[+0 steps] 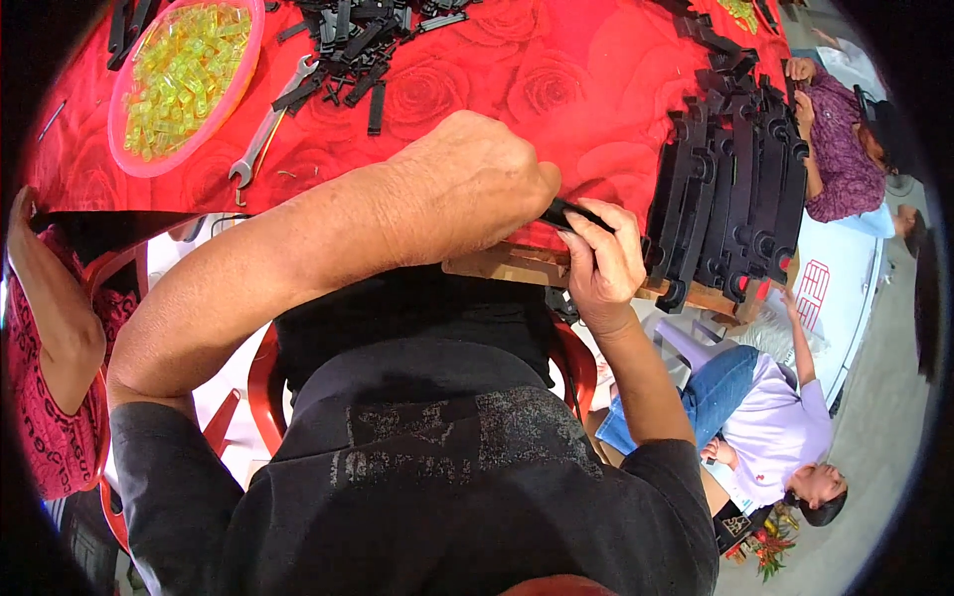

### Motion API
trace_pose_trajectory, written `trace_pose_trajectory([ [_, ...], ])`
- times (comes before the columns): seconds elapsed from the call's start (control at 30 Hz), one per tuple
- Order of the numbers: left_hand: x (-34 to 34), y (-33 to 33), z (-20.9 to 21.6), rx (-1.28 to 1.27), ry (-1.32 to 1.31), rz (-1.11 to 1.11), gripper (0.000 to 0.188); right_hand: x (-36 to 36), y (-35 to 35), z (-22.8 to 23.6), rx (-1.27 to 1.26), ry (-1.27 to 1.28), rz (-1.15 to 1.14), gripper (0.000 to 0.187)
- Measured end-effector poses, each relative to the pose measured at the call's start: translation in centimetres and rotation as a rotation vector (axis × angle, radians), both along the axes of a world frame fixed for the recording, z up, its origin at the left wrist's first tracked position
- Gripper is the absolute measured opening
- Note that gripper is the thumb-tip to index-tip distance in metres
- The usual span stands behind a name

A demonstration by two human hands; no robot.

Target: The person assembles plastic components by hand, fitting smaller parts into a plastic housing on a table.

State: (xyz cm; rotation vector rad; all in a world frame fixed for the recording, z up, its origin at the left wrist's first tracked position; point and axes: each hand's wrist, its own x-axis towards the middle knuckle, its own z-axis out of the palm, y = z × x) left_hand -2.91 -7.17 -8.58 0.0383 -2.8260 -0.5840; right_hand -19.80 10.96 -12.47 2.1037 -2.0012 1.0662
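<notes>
At the front edge of the red-covered table, a slim black plastic piece (559, 212) spans the short gap between my two hands. My left hand (475, 179) is closed in a fist over its left end, back of the hand up, so the fingertips and whatever else they grip are hidden. The thumb and fingers of my right hand (606, 256) pinch its other end. Just right of that hand lie long black plastic strips with rounded ends (720, 194), side by side in a stack at the table's corner.
A pink tray (117, 139) of yellow-green clear pieces stands at the left, beside a metal wrench (268, 124). Small black parts (358, 40) lie heaped at the back. A wooden board (507, 266) shows at the front edge. Other people sit left and right.
</notes>
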Motion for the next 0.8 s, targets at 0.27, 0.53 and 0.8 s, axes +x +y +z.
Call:
trace_pose_trajectory([
  [0.27,-0.12,-0.11,0.36,0.042,-0.039,-0.042,0.015,0.18,-0.07,-0.01,-0.006,0.002,-0.006,0.024],
  [0.53,-0.40,-0.03,0.81,0.063,-0.097,-0.070,0.023,0.09,-0.15,-0.20,-0.019,0.008,-0.003,0.021],
  [0.8,-0.60,0.32,0.59,0.083,-0.123,-0.043,0.034,0.14,-0.15,-0.18,-0.028,0.011,0.000,0.021],
])
